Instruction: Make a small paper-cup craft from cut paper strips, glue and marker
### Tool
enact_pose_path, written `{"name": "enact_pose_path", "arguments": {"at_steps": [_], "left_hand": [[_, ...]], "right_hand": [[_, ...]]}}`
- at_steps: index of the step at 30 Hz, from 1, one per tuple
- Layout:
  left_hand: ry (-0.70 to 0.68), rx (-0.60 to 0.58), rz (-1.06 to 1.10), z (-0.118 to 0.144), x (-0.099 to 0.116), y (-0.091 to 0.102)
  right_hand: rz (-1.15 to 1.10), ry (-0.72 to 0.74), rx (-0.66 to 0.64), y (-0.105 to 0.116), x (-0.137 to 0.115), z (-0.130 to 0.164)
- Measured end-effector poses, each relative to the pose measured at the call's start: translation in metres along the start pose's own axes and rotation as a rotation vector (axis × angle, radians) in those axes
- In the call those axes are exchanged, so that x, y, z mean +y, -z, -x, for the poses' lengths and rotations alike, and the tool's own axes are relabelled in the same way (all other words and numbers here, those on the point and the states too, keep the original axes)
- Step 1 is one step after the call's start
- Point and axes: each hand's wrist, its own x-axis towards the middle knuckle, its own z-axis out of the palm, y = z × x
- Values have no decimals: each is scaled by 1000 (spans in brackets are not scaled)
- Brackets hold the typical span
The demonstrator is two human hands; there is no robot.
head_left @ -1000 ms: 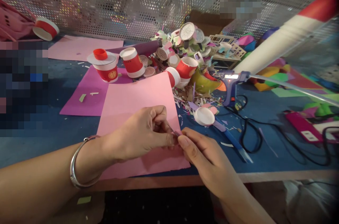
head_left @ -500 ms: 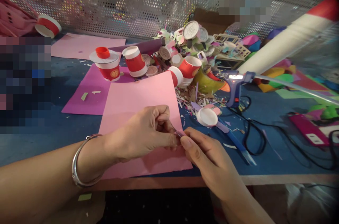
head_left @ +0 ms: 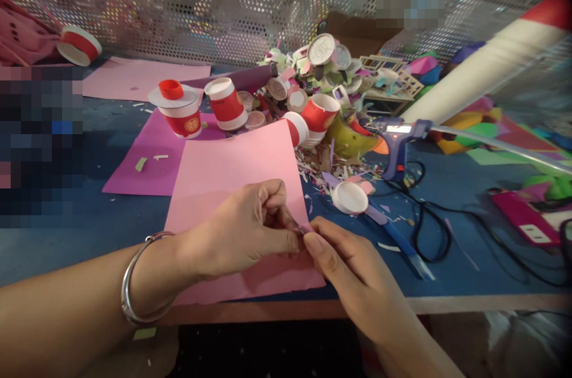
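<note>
Both hands meet over the front right part of a pink sheet (head_left: pixel 232 169) on the blue table. A thin, pinkish strip with a dark edge (head_left: pixel 297 222) runs between their fingertips; most of it is hidden. My left hand (head_left: pixel 250 226), with a silver bangle at its wrist, is closed, fingers curled and thumb pressed in at the strip's left end. Gripping the other end between thumb and forefinger is my right hand (head_left: pixel 342 259), also closed. Under the pink sheet's left side lies a purple sheet (head_left: pixel 143 157) with small paper scraps on it.
Red and white paper cups (head_left: pixel 226 105) stand behind the sheets. Paper scraps and lids (head_left: pixel 322 50) pile up at the back. To the right are a glue gun (head_left: pixel 395 145) with its black cord (head_left: pixel 420 217), a white lid (head_left: pixel 351 197), a blue cutter (head_left: pixel 402 247) and a magenta box (head_left: pixel 527 220).
Both hands hold nearly the same place and pose. Slightly more of the thin strip shows between the fingertips. The view has shifted a little.
</note>
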Motion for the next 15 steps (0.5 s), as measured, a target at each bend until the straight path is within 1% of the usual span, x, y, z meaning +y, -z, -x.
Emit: {"name": "enact_pose_path", "arguments": {"at_steps": [9, 15], "left_hand": [[-14, 36, 46, -1, -4, -3], [27, -4, 124, 1, -2, -4]], "right_hand": [[16, -25, 3, 1, -2, -1], [-6, -10, 6, 0, 1, 1]]}}
